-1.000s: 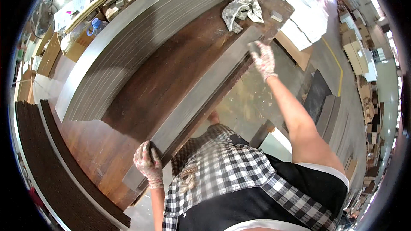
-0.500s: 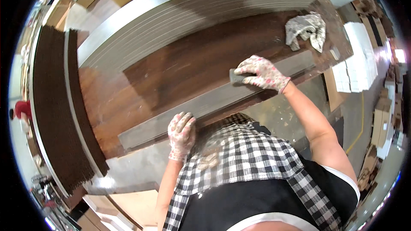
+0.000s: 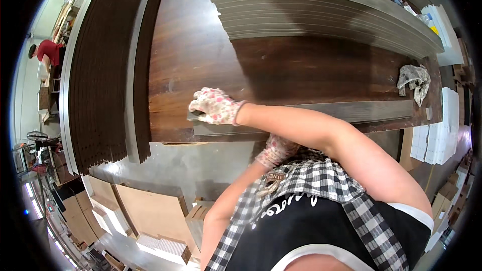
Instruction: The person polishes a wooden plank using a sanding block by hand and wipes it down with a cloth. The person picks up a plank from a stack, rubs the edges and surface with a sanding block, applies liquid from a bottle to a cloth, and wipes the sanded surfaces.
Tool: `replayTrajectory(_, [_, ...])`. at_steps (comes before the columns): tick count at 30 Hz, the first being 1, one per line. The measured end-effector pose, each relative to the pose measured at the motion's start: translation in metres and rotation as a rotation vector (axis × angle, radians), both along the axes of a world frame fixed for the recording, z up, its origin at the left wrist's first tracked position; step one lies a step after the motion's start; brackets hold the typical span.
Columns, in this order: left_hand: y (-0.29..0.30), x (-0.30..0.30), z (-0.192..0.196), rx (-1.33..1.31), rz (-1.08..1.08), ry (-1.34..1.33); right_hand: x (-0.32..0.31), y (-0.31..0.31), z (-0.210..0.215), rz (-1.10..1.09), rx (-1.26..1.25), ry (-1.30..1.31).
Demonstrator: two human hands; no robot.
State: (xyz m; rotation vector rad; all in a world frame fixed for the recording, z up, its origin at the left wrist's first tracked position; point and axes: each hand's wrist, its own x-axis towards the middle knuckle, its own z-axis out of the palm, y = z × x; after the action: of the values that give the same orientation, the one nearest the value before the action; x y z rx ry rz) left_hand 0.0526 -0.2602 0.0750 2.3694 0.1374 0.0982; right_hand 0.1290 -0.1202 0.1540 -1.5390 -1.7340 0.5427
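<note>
A long strip [image 3: 311,115] lies along the near edge of the desk [image 3: 211,55]. The right hand [image 3: 215,106] rests on its left end; the left hand [image 3: 276,149] sits below the desk edge. A stack of strips [image 3: 321,15] lies behind, a rag [image 3: 414,81] at the right end, and stacked slats [image 3: 105,65] to the left.

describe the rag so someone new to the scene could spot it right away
Start at the big dark-brown wooden tabletop. Follow the long grey strip along its near edge toward the person's right, to the far end. Just beyond that end lies the rag: crumpled, whitish-grey, the only soft, shapeless thing among straight boards.
</note>
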Motion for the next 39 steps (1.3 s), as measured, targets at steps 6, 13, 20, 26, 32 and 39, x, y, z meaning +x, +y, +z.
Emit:
replayTrajectory(6, [0.005,-0.002,-0.006,-0.390,0.039,-0.112,0.038,-0.053,-0.025,0.007,0.063,-0.015])
replayTrajectory(13, [0.060,-0.015,0.006,0.058,-0.053,-0.427,0.158,-0.262,-0.012,-0.248,-0.279,-0.101])
replayTrajectory(20, [0.102,-0.035,-0.005,0.126,-0.003,-0.402,0.254,-0.442,-0.001,-0.849,-0.575,-0.044])
replayTrajectory(26, [0.129,-0.059,-0.003,0.188,0.093,-0.324,0.315,-0.536,0.000,-1.142,-0.746,-0.513])
replayTrajectory(32, [0.134,-0.026,0.037,0.381,0.083,-0.047,0.263,-0.482,0.027,-1.470,-0.325,-0.073])
replayTrajectory(39, [0.157,-0.008,0.040,0.541,-0.112,0.081,0.232,-0.446,-0.031,-1.400,0.163,0.280])
